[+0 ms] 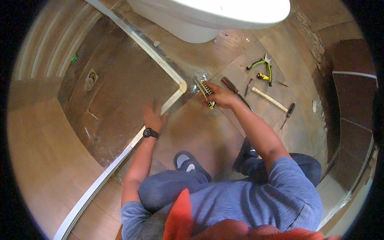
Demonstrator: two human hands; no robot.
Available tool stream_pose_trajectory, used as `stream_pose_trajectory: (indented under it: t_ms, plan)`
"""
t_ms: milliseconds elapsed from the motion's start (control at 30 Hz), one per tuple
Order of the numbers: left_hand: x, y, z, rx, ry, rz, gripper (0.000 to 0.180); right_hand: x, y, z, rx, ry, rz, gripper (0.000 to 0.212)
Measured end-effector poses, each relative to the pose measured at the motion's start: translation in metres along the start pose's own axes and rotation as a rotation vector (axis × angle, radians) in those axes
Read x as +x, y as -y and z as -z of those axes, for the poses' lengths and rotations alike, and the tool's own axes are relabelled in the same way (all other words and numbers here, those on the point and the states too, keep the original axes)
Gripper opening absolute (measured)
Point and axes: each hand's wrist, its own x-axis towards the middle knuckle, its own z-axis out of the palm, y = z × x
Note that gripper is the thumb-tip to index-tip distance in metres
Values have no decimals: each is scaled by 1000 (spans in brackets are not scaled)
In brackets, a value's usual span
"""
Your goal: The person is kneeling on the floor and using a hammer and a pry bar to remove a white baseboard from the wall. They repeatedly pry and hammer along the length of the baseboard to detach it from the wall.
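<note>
My right hand (pixel 220 97) grips a utility knife (pixel 206 94) with a black-and-yellow striped body, held just off the corner of a low white shower curb (pixel 178 82). The metal front end of the knife points away from me, towards the toilet. My left hand (pixel 153 117), with a black watch at the wrist, lies at the inner edge of the curb with its fingers stretched out; they are slightly blurred. A dark screwdriver (pixel 236 93) with reddish marks lies on the floor tiles right beside my right hand.
To the right lie green-and-black pliers (pixel 267 69), a yellow-handled screwdriver (pixel 264 76), a hammer with a pale handle (pixel 270 99) and a dark-handled screwdriver (pixel 289 114). The white toilet (pixel 196 34) stands ahead. A floor drain (pixel 91 80) sits inside the curbed area.
</note>
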Motion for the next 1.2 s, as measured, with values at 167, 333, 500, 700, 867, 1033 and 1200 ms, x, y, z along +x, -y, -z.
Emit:
stream_pose_trajectory:
  t_ms: [167,333,500,700,867,1033,1200]
  plan:
    - [5,-12,6,-76,25,56,63,19,7,4,-336,-155,57,65]
    - [7,-13,9,-67,62,34,59,75,9,-6,-1041,-320,265,40]
    - [2,-6,1,46,65,22,53,118,57,-36,-1099,-265,185,34]
    - [2,-8,4,108,119,65,50,154,122,-51,-1134,-251,149,33]
    - [10,-9,-2,45,91,25,49,196,115,-48,-1167,-294,132,30]
    - [1,-7,-2,57,99,65,48,189,128,-63,-1197,-212,137,32]
    - [5,-8,2,89,80,17,48,188,137,-62,-1301,-82,178,30]
